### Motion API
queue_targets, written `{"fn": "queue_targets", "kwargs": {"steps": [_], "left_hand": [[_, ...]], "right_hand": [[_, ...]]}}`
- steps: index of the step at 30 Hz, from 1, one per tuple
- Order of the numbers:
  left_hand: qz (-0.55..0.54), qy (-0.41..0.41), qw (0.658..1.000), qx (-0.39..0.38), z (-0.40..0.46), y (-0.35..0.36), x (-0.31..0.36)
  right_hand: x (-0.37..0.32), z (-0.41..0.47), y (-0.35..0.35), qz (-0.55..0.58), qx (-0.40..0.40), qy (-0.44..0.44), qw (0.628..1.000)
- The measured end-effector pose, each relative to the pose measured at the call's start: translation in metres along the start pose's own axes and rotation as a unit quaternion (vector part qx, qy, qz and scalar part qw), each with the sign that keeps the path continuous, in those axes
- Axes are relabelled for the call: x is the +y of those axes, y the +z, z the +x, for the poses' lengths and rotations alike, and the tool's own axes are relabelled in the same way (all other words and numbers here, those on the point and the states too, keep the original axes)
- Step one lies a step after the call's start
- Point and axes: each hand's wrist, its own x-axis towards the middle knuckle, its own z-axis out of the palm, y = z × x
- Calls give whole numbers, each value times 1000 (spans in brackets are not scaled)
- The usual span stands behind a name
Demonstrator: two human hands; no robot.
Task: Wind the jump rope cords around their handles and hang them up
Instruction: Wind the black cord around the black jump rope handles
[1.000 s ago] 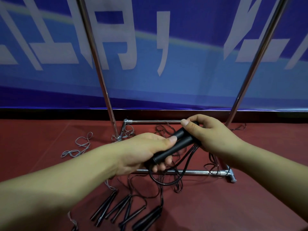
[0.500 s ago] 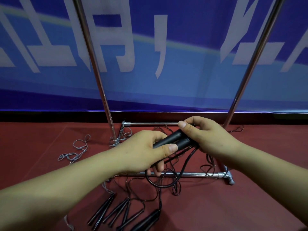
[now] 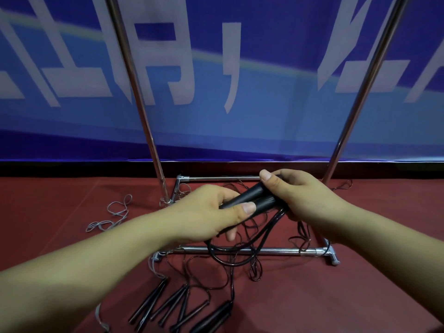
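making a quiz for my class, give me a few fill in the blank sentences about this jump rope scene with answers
1. The left hand and right hand together hold a pair of black ____.
2. A black cord hangs from them in a ____.
3. The metal rack stands on a ____ floor.
4. More black handles lie on the floor ____ the held pair.

Answers: handles; loop; red; below

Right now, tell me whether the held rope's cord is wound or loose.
Loose. The cord hangs in open loops below the handles, which both hands grip: left hand, right hand.
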Motion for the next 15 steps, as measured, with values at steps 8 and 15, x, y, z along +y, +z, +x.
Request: {"fn": "queue_targets", "kwargs": {"steps": [8,15], "left_hand": [[-196,-132,971,-32,-4,-5,-11],[-97,-160,982,20,-13,-22,-32]], "right_hand": [[5,-4,-18,-116,-10,-14,993],[13,-7,-40,-266,-177,6,948]]}}
